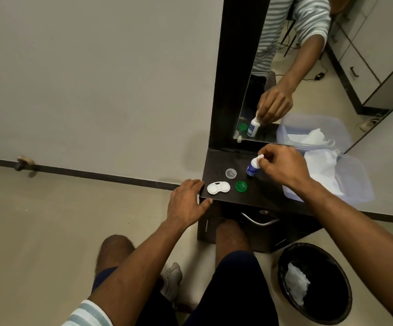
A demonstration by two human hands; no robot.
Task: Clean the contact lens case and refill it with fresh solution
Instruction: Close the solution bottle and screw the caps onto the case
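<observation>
Hard to see the nozzle on the small white-and-blue solution bottle (253,167), since the fingertips of the right hand (282,164) are curled over its white top, pinching it, and the label is too blurry to read. The bottle stands upright on the dark glossy counter (219,161), behind and right of the white two-well contact lens case (218,187), which lies open near the front left corner; can't tell if there's any liquid in the wells. Two loose caps: one round green cap (241,186) just right of the case, one round clear cap (231,173) just behind it. The left hand (186,201) is spread flat, holding nothing, fingers at the counter edge right beside the case. Further right of the case, one translucent plastic tub (357,182) with white tissue (322,170) inside. One black round bin (315,283) on the floor, below the counter, with crumpled white tissue in it. The mirror (308,67) behind the counter doubles the bottle and the hand.
</observation>
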